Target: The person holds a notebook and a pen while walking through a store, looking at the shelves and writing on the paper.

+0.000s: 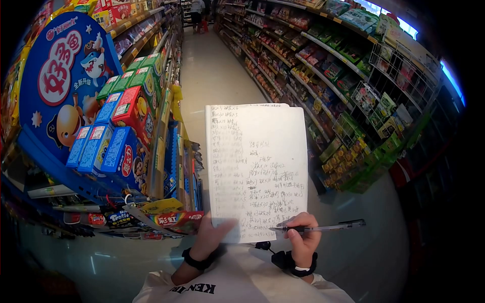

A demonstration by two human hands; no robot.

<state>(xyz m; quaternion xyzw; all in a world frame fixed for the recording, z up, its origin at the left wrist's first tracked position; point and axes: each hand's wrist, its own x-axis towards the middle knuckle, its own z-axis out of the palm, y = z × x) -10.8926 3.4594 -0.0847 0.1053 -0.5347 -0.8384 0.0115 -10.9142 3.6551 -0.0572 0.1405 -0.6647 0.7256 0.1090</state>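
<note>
A white notebook (275, 131), its page filled with handwritten lines, is held up in front of my chest. My left hand (216, 233) grips its lower left edge, with the thumb lying blurred over the page. Between the fingers of my right hand (303, 236) is a pen (333, 226) with a dark grip and a clear barrel. Its tip points left, right at the lower lines of writing. Dark bands circle both wrists. The fingers of my left hand behind the notebook are hidden.
On my left, a blue cardboard display (65, 96) holds red, green and blue snack boxes (134, 108). Shelves of packaged goods (303, 65) line the right side, with a wire rack (399, 76) nearer me. The aisle floor (202, 65) runs ahead towards people (196, 15) far off.
</note>
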